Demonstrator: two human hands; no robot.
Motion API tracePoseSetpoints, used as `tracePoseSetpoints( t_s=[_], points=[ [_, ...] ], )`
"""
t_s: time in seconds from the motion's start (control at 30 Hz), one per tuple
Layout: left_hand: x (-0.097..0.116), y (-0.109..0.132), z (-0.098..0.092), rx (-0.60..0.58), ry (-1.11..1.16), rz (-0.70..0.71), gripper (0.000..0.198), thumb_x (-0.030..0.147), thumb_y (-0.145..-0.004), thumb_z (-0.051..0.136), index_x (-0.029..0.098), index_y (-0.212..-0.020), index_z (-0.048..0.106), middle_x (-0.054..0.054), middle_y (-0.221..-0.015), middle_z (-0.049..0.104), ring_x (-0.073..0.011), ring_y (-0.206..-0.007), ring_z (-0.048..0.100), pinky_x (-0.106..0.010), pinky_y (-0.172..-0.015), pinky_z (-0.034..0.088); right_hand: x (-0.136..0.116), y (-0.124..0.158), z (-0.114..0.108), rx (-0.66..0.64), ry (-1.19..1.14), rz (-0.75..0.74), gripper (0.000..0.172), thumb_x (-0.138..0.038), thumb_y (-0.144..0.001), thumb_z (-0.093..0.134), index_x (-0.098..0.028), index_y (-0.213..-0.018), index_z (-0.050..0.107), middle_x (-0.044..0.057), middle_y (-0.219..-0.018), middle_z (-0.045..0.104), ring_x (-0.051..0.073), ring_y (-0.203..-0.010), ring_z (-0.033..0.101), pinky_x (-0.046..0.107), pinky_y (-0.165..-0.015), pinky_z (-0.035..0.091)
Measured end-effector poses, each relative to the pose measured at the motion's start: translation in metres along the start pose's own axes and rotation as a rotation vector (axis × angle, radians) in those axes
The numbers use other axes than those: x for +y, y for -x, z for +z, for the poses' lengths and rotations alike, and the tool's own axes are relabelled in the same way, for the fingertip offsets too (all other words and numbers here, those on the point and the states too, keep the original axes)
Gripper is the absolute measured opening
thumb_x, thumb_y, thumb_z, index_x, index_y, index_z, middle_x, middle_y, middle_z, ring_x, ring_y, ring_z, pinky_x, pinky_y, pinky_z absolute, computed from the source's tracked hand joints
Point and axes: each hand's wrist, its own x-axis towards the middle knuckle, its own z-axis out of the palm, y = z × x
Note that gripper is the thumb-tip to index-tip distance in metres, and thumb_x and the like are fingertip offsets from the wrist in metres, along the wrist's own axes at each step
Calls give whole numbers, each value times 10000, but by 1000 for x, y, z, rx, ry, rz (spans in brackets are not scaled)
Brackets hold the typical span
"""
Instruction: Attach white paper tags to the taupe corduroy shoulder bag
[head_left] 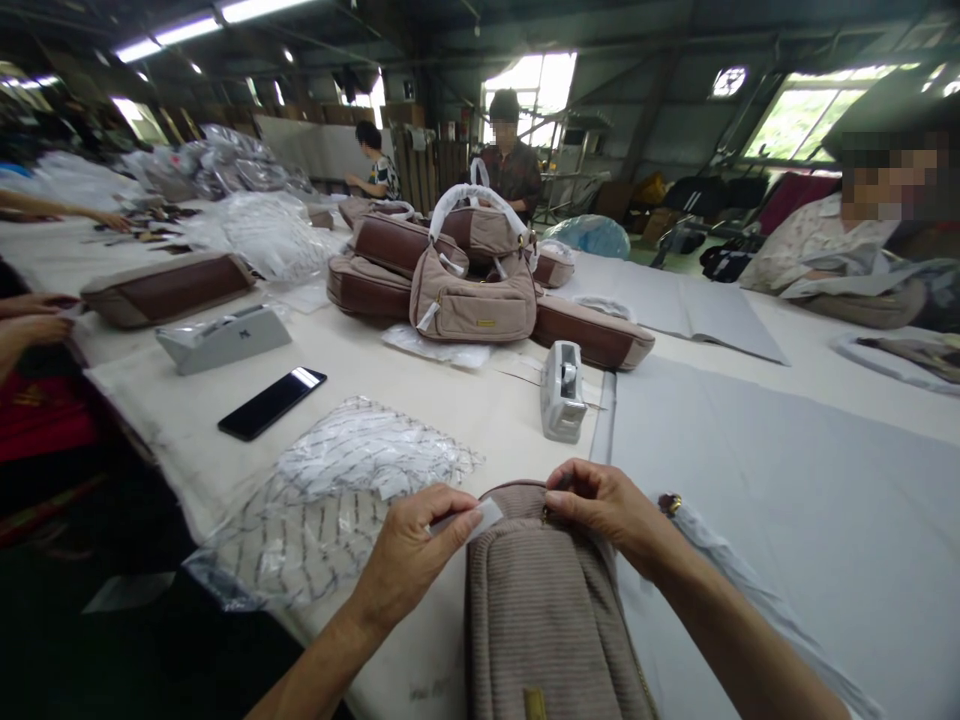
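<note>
A taupe ribbed handbag [547,620] lies upright against the near edge of the table, right in front of me. My left hand [416,550] pinches a small pale strip, tape or a tag [480,520], at the bag's top left edge. My right hand [604,505] is closed on the top of the bag, fingertips pinching near a small gold zipper pull. A white wrapped strap [720,560] with a gold fitting trails from under my right wrist.
A tape dispenser [562,392] stands just beyond the bag. Printed plastic bags [352,480], a black phone [271,402] and a grey box [225,338] lie to the left. Several brown and taupe bags [472,290] are piled mid-table. Other people sit at the left, far end and right.
</note>
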Motion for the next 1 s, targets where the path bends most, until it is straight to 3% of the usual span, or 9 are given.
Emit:
tracePoseSetpoints(
  t_s=[0.17, 0.33, 0.43, 0.53, 0.6, 0.73, 0.87, 1.0],
  points=[
    [-4, 2, 1, 5, 27, -10, 154, 286, -853, 585, 193, -823, 703, 4, -799, 683, -137, -781, 621, -217, -721, 454, 1, 4, -2, -6, 158, -56, 191, -358, -784, 632, -172, -831, 631, -11, -718, 605, 126, -675, 517, 235, -613, 388],
    [-3, 2, 3, -3, 55, -8, 160, 299, -855, 584, 195, -829, 704, -1, -805, 688, -141, -782, 624, -222, -726, 455, 1, 2, 5, -40, 14, -98, 227, -397, -851, 560, -177, -896, 595, 5, -811, 636, 133, -741, 540, 242, -671, 400],
    [-2, 0, 2, -5, 38, 6, 177, 313, -858, 580, 190, -833, 704, -10, -800, 686, -148, -780, 623, -231, -722, 456, -2, 4, 8, -61, -7, -114, 326, -409, -864, 537, -183, -1096, 574, -2, -813, 632, 134, -748, 541, 250, -693, 403],
    [-1, -3, 1, 3, -10, 43, 176, 313, -859, 581, 192, -846, 709, -14, -804, 685, -150, -785, 624, -239, -730, 456, -5, 8, 10, -94, 115, -133, 499, -327, -861, 540, -211, -1335, 441, -15, -842, 636, 142, -778, 549, 275, -756, 408],
    [-2, -6, -1, 7, -51, 76, 167, 304, -859, 583, 197, -858, 711, -15, -814, 686, -149, -794, 625, -240, -738, 457, -6, 11, 12, -75, 182, -157, 460, -272, -838, 566, -219, -1289, 490, -20, -840, 638, 145, -778, 555, 273, -753, 413],
    [-4, -11, -5, -4, -103, 145, 155, 280, -865, 579, 203, -871, 714, -19, -833, 691, -145, -804, 627, -235, -746, 467, -5, 13, 18, -47, 233, -264, 132, -259, -850, 577, -206, -928, 669, -1, -853, 649, 156, -823, 577, 254, -758, 424],
    [-2, -16, -8, -38, -143, 214, 152, 259, -869, 578, 200, -888, 716, -30, -841, 692, -146, -805, 626, -234, -749, 475, 1, 11, 25, -60, 316, -435, 249, -238, -916, 482, -280, -1060, 681, 10, -873, 619, 155, -847, 567, 256, -768, 427],
    [2, -19, -7, -79, -187, 276, 152, 236, -875, 571, 193, -902, 714, -36, -844, 684, -144, -805, 622, -234, -751, 476, 9, 9, 28, -41, 360, -484, 351, -176, -909, 457, -323, -1177, 630, 22, -884, 586, 157, -835, 561, 266, -759, 435]
  ],
)
